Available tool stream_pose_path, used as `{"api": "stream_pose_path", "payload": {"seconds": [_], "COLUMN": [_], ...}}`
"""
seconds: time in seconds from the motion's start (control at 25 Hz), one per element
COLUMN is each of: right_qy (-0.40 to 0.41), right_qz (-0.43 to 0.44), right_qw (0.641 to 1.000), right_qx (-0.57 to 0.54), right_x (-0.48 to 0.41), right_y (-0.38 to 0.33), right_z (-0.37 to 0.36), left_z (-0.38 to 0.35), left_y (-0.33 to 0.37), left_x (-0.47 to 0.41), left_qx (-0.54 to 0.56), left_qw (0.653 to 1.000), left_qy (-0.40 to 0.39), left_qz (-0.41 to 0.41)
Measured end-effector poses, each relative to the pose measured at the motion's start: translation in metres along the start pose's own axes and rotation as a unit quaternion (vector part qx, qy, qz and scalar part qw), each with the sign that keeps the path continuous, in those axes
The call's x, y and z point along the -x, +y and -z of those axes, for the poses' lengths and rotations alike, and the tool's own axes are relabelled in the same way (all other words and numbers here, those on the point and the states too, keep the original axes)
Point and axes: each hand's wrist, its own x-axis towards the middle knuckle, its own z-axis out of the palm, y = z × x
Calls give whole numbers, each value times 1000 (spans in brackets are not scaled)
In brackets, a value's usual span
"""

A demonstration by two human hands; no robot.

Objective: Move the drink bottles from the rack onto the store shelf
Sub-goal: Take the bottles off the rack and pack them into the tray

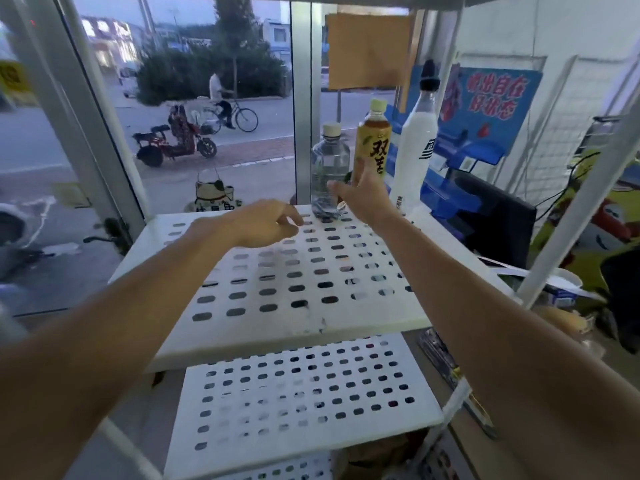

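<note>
**Drink bottles (375, 143): none in hand**

Head view: water bottle (330, 164), tea bottle (374, 133), white bottle (415, 147) ranged along top tier's (277, 282) far edge. Left hand (258, 223) grip loosely curled, empty; right hand (367, 199) grip spread open, close to tea bottle. Seemingly none moved yet.

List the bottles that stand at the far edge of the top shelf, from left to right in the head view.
In order: clear water bottle → yellow-labelled tea bottle → tall white bottle with a black cap.
</note>
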Motion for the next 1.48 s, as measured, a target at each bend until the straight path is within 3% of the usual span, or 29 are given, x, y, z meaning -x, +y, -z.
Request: {"api": "stream_pose_path", "payload": {"seconds": [0.4,0.56,0.8,1.08,1.28,1.48], "right_qy": [20,-14,-51,-34,-141,-144], "right_qz": [-40,-19,-57,-111,-123,-127], "right_qw": [998,996,957,956,923,917], "right_qx": [39,-87,-279,-270,-337,-349], "right_x": [-32,-20,-2,30,61,97], "right_y": [5,0,-15,-42,-45,-31], "right_z": [-33,-36,-34,-22,6,27], "left_z": [0,-2,-2,-18,-27,-45], "left_y": [-31,-37,-28,11,12,15], "left_x": [-4,2,17,40,63,82], "left_qx": [-2,-15,111,146,292,309], "left_qw": [999,998,988,973,944,940], "left_qy": [43,53,102,178,142,108], "left_qz": [24,34,39,5,-54,-92]}}
